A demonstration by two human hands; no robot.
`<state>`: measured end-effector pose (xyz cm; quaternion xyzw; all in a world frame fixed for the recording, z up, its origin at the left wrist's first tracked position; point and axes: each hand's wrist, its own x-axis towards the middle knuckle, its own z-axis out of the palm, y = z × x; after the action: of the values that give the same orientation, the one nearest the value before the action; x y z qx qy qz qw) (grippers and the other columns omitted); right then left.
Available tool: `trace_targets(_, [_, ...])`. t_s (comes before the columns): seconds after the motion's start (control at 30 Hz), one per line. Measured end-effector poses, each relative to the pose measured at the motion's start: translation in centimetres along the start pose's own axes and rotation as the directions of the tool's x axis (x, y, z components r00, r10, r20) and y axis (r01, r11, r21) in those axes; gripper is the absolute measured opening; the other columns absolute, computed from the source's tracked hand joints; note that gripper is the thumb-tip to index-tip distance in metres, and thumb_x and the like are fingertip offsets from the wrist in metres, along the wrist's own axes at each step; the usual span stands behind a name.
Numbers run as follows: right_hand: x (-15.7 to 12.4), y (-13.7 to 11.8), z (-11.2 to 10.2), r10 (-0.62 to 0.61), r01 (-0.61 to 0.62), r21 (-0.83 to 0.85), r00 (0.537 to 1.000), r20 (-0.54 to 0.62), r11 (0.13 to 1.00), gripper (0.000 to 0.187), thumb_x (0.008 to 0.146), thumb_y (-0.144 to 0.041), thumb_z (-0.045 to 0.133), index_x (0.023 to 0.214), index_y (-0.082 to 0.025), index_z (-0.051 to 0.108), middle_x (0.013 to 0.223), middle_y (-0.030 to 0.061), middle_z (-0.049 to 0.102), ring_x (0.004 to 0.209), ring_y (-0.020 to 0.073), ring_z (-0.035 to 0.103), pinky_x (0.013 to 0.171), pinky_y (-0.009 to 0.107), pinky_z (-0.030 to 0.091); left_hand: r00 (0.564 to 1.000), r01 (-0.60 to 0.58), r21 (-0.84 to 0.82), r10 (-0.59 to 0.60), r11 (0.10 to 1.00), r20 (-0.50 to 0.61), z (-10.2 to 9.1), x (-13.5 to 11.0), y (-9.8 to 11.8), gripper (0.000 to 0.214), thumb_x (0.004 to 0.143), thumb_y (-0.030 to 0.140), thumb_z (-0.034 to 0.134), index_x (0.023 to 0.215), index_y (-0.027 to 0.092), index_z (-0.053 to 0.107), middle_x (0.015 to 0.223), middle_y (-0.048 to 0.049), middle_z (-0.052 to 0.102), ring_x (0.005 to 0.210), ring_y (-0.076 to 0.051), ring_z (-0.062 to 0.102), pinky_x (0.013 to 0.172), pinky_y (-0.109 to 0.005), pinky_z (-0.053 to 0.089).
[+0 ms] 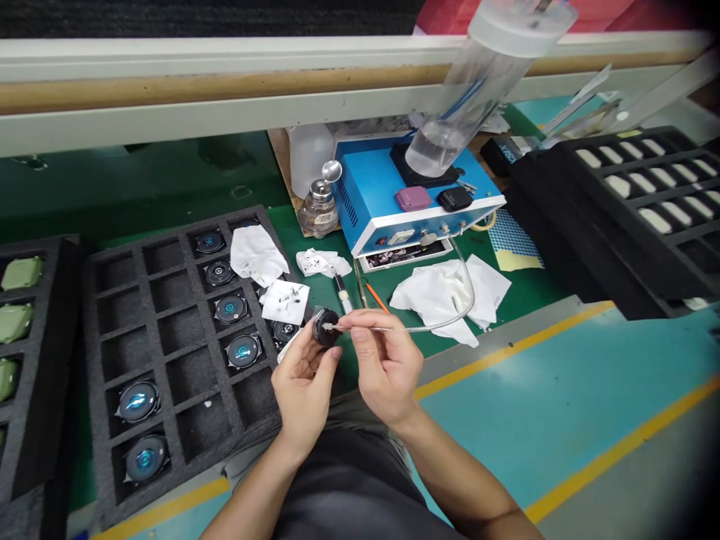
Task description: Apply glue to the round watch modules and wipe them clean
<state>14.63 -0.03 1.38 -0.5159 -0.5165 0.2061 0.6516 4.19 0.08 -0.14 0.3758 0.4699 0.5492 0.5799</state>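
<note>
Between the fingers and thumb of my left hand (304, 382) is a round black watch case (325, 327), tilted towards me. My right hand (388, 367) pinches the end of a thin clear tube (416, 329), and its tip is at the watch case's face. Whether the tip touches the case I cannot tell. From there the tube curves up to the front of a blue machine (360, 180). Just left of my left hand, a black foam tray (169, 358) holds several round watches, such as one with a lit dial (244, 350).
Crumpled white wipes (430, 296) and a stained wipe (286, 300) lie around my hands. A glass bottle (319, 210) stands left of the machine, with a tall clear cylinder (450, 112) on top of it. Foam trays with green cases (21, 274) and white pieces (664, 178) flank the bench.
</note>
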Motion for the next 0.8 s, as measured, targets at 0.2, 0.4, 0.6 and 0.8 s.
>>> trace_targets(0.2, [0.03, -0.06, 0.01, -0.006, 0.006, 0.035, 1.000, 0.006, 0.999, 0.021, 0.097, -0.009, 0.056, 0.107, -0.024, 0.066, 0.098, 0.0020, 0.073, 0.094, 0.0136, 0.070, 0.085, 0.030, 0.059, 1.000, -0.002, 0.010, 0.002, 1.000, 0.006, -0.05, -0.03, -0.04, 0.047, 0.079, 0.026, 0.082, 0.125, 0.022, 0.073, 0.120, -0.0102, 0.077, 0.107, -0.025, 0.075, 0.096, -0.034, 0.062])
trace_targets(0.4, [0.05, -0.07, -0.03, 0.018, -0.019, 0.030, 1.000, 0.019, 0.999, 0.019, 0.098, -0.012, 0.056, 0.107, -0.024, 0.066, 0.099, 0.0028, 0.072, 0.094, 0.0149, 0.070, 0.085, 0.032, 0.059, 1.000, -0.026, 0.017, 0.026, 1.000, -0.001, -0.15, 0.04, -0.32, 0.047, 0.079, 0.027, 0.082, 0.125, 0.022, 0.073, 0.118, -0.0098, 0.077, 0.105, -0.026, 0.076, 0.093, -0.033, 0.063])
trace_targets(0.6, [0.15, -0.07, -0.01, 0.015, -0.015, 0.033, 1.000, 0.019, 0.999, 0.020, 0.098, -0.011, 0.055, 0.107, -0.025, 0.066, 0.099, 0.0023, 0.072, 0.095, 0.0145, 0.069, 0.086, 0.032, 0.059, 0.999, -0.048, -0.007, 0.048, 0.999, 0.007, 0.02, 0.14, -0.11, 0.045, 0.080, 0.021, 0.081, 0.124, 0.024, 0.074, 0.117, -0.0079, 0.078, 0.104, -0.023, 0.076, 0.092, -0.028, 0.062])
trace_targets(0.8, [0.17, -0.07, -0.02, 0.015, -0.016, 0.042, 1.000, 0.024, 0.999, 0.021, 0.097, -0.010, 0.056, 0.108, -0.025, 0.066, 0.100, 0.0013, 0.072, 0.096, 0.0132, 0.069, 0.087, 0.030, 0.058, 0.998, -0.054, -0.010, 0.054, 0.998, 0.012, 0.04, 0.16, 0.06, 0.046, 0.080, 0.017, 0.081, 0.124, 0.023, 0.073, 0.117, -0.0077, 0.078, 0.103, -0.021, 0.077, 0.091, -0.026, 0.062])
